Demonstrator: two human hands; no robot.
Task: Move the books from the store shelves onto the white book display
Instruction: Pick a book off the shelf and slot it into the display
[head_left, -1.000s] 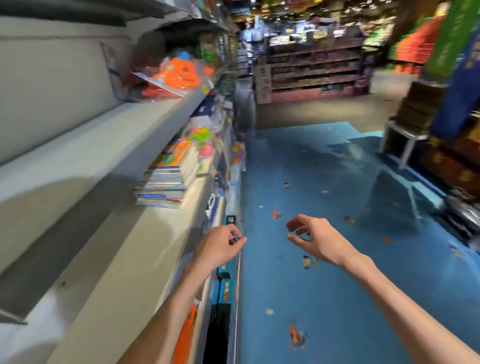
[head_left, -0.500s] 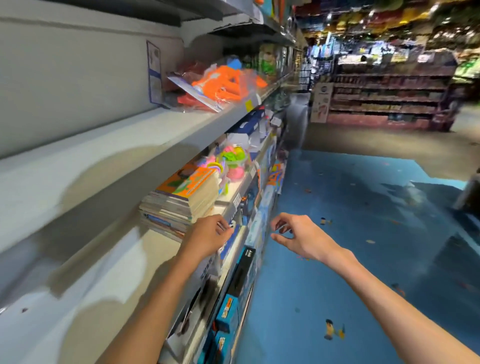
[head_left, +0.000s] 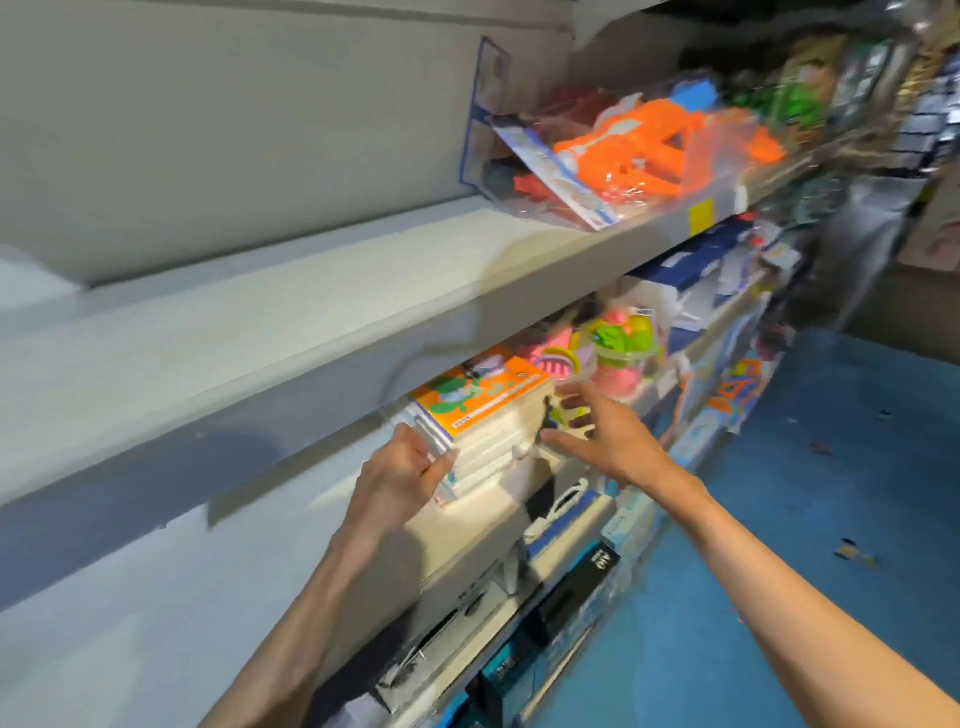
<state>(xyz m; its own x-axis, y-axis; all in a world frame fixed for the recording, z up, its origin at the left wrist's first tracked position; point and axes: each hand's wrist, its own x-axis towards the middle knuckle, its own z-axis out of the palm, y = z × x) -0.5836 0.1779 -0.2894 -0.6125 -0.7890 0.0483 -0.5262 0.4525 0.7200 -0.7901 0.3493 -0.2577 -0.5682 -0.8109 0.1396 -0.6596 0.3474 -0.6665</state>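
Books: stack (head_left: 483, 421) lying flat on middle shelf (head_left: 467, 525), orange cover on top; cover print too blurred to read.
Left hand (head_left: 400, 475): fingers curled round stack's near corner.
Right hand (head_left: 605, 436): fingers spread wide at stack's far end, holding nothing.
Upper shelf (head_left: 311, 312): clear pack, orange toy (head_left: 639, 143) inside.
Beside stack: green-pink toy (head_left: 621, 343).

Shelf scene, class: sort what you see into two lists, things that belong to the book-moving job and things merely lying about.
Belongs to the job:
- stack of books on the middle shelf
- left hand, gripping the stack's near corner
- right hand, open at the stack's far end

Just lying about:
- orange toy in clear packaging
- pink and green toy
- dark boxes on the lower shelf
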